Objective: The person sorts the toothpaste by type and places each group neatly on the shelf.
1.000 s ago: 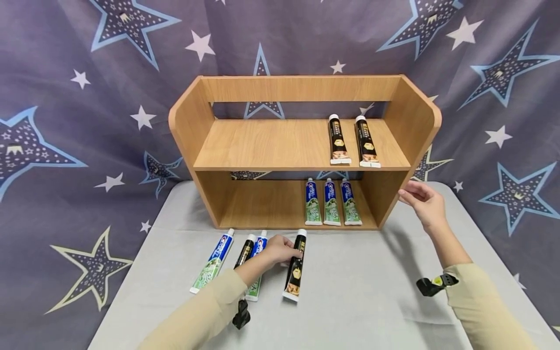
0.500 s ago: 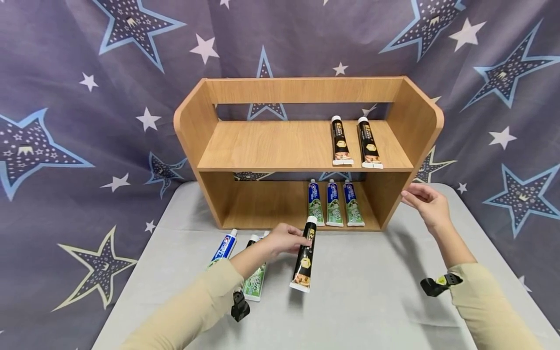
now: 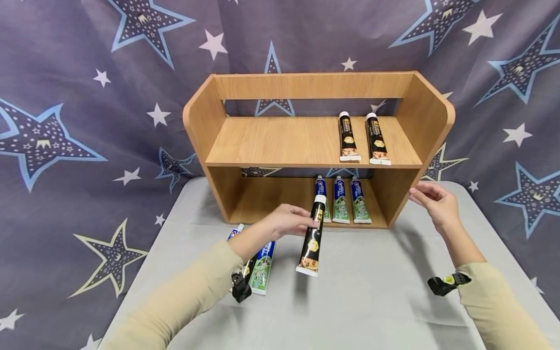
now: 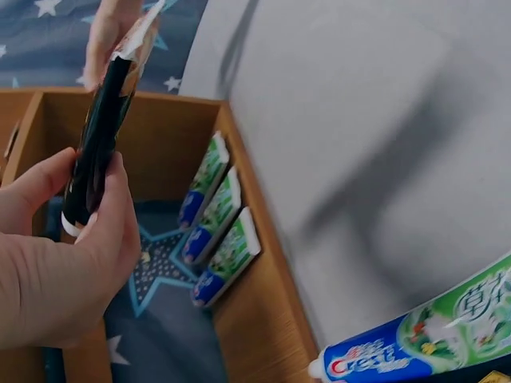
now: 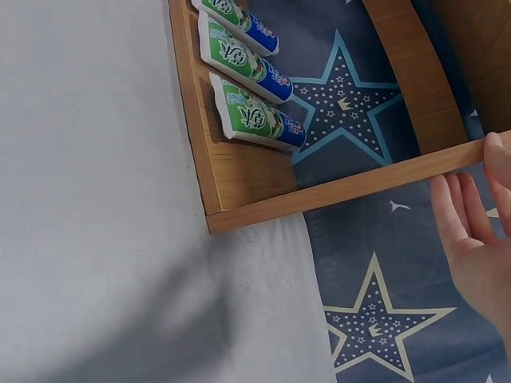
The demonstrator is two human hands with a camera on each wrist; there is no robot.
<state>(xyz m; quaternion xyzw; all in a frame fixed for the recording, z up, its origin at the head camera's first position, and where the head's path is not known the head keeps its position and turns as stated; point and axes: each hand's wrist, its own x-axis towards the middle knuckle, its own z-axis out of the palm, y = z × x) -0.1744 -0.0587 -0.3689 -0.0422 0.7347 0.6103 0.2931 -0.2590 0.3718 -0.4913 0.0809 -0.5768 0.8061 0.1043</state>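
Four black tubes and five blue-green ones are in view around the wooden shelf unit [image 3: 271, 141]. Two black tubes [image 3: 348, 138] lie on its upper level, toward its right end; three blue-green tubes [image 3: 341, 201] lie side by side on its lower level, also toward the right. In front of its left half, on the table [image 3: 358, 291], are two more blue-green tubes [image 3: 261, 272] and one black tube [image 3: 251, 264] between them, partly hidden by the sleeve [image 3: 197, 287].

The fourth — the held black tube [image 3: 312, 243] — is above the table in front of the shelf unit, cap end toward it. The left hand [image 3: 286, 221] has its grip narrowed to the tube's width, thumb and fingers pinching it. The right hand [image 3: 439, 206] pinches the edge of the unit's right side panel — thumb on one face, fingers on the other.
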